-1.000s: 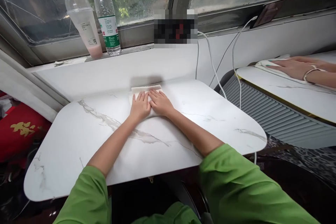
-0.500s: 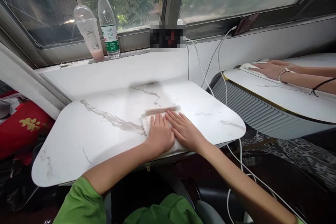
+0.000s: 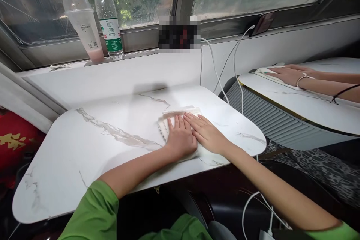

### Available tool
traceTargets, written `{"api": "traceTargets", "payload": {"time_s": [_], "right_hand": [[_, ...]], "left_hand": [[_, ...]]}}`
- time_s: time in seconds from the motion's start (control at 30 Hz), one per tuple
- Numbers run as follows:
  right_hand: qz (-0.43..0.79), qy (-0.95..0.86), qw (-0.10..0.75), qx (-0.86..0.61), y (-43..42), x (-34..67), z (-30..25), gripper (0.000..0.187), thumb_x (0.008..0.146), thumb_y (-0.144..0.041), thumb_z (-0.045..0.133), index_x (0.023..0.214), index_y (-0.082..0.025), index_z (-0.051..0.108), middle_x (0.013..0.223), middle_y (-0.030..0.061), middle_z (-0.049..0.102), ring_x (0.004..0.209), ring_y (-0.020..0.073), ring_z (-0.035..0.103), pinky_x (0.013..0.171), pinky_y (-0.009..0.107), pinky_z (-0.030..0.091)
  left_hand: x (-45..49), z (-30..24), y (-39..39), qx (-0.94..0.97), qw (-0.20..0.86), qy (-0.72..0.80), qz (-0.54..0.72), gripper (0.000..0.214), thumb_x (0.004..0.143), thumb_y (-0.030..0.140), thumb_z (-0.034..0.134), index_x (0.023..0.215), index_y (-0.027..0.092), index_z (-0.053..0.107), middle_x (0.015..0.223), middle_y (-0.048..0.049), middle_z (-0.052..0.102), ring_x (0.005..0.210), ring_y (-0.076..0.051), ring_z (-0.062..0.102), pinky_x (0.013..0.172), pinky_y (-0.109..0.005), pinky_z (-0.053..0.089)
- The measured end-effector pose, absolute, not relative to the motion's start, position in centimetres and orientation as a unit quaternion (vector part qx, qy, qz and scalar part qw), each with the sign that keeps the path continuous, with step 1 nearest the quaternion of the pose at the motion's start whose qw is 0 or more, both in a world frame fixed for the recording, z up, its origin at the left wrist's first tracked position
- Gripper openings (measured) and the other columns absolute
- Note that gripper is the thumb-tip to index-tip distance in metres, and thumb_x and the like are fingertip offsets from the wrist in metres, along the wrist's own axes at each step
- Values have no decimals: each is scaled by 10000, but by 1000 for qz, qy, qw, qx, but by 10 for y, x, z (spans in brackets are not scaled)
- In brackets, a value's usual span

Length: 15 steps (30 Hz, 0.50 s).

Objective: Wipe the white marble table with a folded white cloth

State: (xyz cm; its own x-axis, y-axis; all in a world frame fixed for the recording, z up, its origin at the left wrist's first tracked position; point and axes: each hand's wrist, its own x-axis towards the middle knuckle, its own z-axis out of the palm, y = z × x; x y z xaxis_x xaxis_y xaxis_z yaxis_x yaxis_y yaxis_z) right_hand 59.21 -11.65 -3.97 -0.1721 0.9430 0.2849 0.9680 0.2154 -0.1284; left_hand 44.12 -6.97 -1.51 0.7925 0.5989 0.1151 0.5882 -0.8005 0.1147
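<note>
My left hand (image 3: 182, 138) lies flat on a folded white cloth (image 3: 163, 126), fingers stretched forward. Beside it my right hand (image 3: 210, 135) presses on the same cloth, its fingers also straight, reaching toward the left fingertips. The cloth rests on a white table (image 3: 64, 150) with grey marble veins, right of its middle. A scalloped edge shows at the cloth's left side; much of the rest is hidden under my hands.
A plastic cup (image 3: 83, 26) with a straw and a green-capped bottle (image 3: 109, 26) stand on the windowsill. White cables (image 3: 215, 63) hang at the right. Another person's hands (image 3: 287, 75) rest on a cloth on a second table (image 3: 309, 108). A red bag (image 3: 17, 146) lies left.
Both my hands and the cloth have slid a little to the right and away from the table's front edge. The view has shifted slightly. The other person's hands look the same.
</note>
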Motion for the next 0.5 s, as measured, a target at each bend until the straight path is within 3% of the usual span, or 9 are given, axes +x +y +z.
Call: {"api": "traceTargets", "payload": {"time_s": [0.17, 0.5], "right_hand": [[-40, -755, 139, -640, -60, 620, -38, 555, 926, -213, 265, 1465, -115, 355, 1502, 138, 392, 1412, 227, 319, 1150, 505, 276], [-35, -737, 140, -660, 52, 665, -34, 570, 894, -231, 298, 1428, -66, 408, 1497, 137, 404, 1396, 251, 350, 1147, 486, 272]], "left_hand": [[474, -16, -18, 939, 44, 334, 74, 604, 926, 263, 296, 1452, -32, 282, 1514, -224, 328, 1437, -298, 240, 1169, -532, 132], [525, -13, 88, 926, 63, 361, 84, 562, 924, 215, 278, 1449, 16, 312, 1526, -178, 333, 1431, -249, 261, 1183, -481, 121]]}}
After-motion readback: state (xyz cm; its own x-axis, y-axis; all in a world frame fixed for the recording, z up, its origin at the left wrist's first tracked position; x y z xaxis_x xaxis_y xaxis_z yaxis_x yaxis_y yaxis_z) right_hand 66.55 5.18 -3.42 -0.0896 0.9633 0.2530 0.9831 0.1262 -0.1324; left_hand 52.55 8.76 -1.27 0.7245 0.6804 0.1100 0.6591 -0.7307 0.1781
